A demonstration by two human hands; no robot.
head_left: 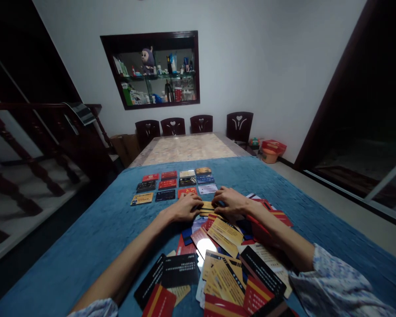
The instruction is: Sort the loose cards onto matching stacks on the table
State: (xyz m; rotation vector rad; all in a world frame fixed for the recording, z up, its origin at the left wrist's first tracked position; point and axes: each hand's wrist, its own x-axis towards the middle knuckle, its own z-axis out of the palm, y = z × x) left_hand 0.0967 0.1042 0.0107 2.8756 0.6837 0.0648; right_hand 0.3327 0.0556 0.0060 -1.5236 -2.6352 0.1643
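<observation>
My left hand [185, 207] and my right hand [230, 201] meet over a yellow card [207, 208] on the blue tablecloth [95, 237]. Both hands have their fingers curled onto the card's ends. Beyond them lie several cards in neat rows [174, 184], red, black, blue and gold. Near me spreads a loose pile of cards [224, 259], yellow, black and red, partly under my forearms.
A long table with a marble top [188, 147] runs away from me, with several dark chairs [201, 123] at its far end. A wall niche [155, 70] holds bottles and a toy. A stair railing [36, 132] stands left; an orange basin [271, 152] sits on the floor right.
</observation>
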